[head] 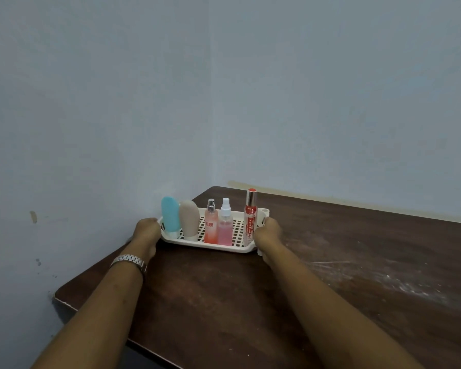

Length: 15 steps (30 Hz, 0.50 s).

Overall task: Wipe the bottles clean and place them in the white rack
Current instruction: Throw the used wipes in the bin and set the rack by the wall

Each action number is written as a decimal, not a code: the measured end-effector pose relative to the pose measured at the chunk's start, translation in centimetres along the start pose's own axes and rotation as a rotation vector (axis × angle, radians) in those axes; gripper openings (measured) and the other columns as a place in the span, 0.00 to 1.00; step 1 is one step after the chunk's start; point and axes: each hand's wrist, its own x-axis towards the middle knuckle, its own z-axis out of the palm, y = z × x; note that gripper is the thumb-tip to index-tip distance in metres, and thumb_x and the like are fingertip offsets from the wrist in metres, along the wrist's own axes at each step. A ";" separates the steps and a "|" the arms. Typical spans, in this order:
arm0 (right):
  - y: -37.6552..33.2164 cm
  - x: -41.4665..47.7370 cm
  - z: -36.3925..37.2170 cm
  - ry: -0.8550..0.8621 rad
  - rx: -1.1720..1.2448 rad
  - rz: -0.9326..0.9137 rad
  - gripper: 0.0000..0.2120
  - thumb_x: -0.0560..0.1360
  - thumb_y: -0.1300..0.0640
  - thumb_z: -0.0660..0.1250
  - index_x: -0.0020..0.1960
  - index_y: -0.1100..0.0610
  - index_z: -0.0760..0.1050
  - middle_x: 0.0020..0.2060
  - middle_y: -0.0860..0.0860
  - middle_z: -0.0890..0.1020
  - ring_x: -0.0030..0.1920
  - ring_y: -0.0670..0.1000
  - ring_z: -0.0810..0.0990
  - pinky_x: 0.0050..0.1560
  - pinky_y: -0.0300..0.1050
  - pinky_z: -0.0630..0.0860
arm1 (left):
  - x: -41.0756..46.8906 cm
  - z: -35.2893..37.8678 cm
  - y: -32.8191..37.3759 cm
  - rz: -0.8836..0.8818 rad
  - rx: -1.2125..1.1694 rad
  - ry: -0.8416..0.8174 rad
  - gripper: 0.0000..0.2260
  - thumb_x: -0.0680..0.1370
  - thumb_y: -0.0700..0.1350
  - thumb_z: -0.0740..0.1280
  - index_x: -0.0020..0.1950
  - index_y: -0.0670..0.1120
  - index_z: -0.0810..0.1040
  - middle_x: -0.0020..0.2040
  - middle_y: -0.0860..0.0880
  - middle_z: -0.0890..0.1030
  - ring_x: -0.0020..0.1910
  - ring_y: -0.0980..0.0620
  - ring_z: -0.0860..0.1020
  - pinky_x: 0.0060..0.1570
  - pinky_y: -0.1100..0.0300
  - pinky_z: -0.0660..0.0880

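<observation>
While both forearms reach out over the dark wooden worktop, metal wristwatch on the left one, each hand has one end of the white rack: left hand on the left end, right hand on the right end. Fingers look curled round the rim on both sides, tips mostly hidden behind the hands. Rack is near the worktop's far left corner; can't tell if it's resting or just lifted. All five bottles stand upright in it in a row: blue squeeze tube cap-down at the left, beige squeeze tube just beside it, then an orange-pink perfume spray, a pink spray bottle with a white pump, and a tall red spray bottle right next to the right hand. Handling guess: rack is thin perforated plastic, light, probably flexes a bit, so a grip at both ends is right; keep it level. Load is light but top-heavy. Nothing holds the bottles, the tall red one looks likeliest to tip, and the slim sprays may be glass, so no jerks. Squeeze tubes are soft and will take a knock. Placing looks done; wiping can't be judged from here. White dusty streaks mark the worktop to the right, well apart from the rack. Beyond, plain blue-grey wall.
</observation>
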 end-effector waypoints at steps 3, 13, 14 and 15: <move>0.6 0.8 -1.6 0.026 -0.003 0.008 0.14 0.77 0.66 0.58 0.62 0.62 0.71 0.57 0.58 0.77 0.56 0.56 0.77 0.53 0.54 0.78 | -1.7 1.8 1.0 0.009 0.031 -0.029 0.14 0.78 0.35 0.56 0.56 0.35 0.78 0.54 0.36 0.80 0.47 0.42 0.77 0.40 0.55 0.72; 3.7 3.7 -12.3 0.123 0.021 -0.012 0.12 0.79 0.66 0.54 0.59 0.63 0.71 0.49 0.56 0.78 0.34 0.49 0.74 0.25 0.40 0.65 | -7.6 11.6 3.2 0.066 0.071 -0.176 0.16 0.80 0.34 0.54 0.62 0.37 0.76 0.60 0.39 0.78 0.53 0.45 0.76 0.43 0.57 0.71; 4.0 4.0 -13.6 0.137 0.015 -0.012 0.12 0.79 0.66 0.54 0.59 0.62 0.71 0.48 0.56 0.78 0.32 0.48 0.72 0.25 0.40 0.64 | -8.3 12.8 3.4 0.075 0.066 -0.202 0.16 0.80 0.34 0.54 0.63 0.37 0.76 0.60 0.39 0.78 0.53 0.45 0.76 0.45 0.56 0.73; 4.3 4.4 -14.8 0.150 0.005 -0.013 0.12 0.79 0.66 0.54 0.59 0.63 0.72 0.49 0.57 0.78 0.31 0.47 0.71 0.23 0.39 0.65 | -8.8 13.9 3.5 0.080 0.059 -0.222 0.16 0.80 0.34 0.54 0.64 0.37 0.75 0.61 0.39 0.78 0.56 0.44 0.76 0.49 0.55 0.74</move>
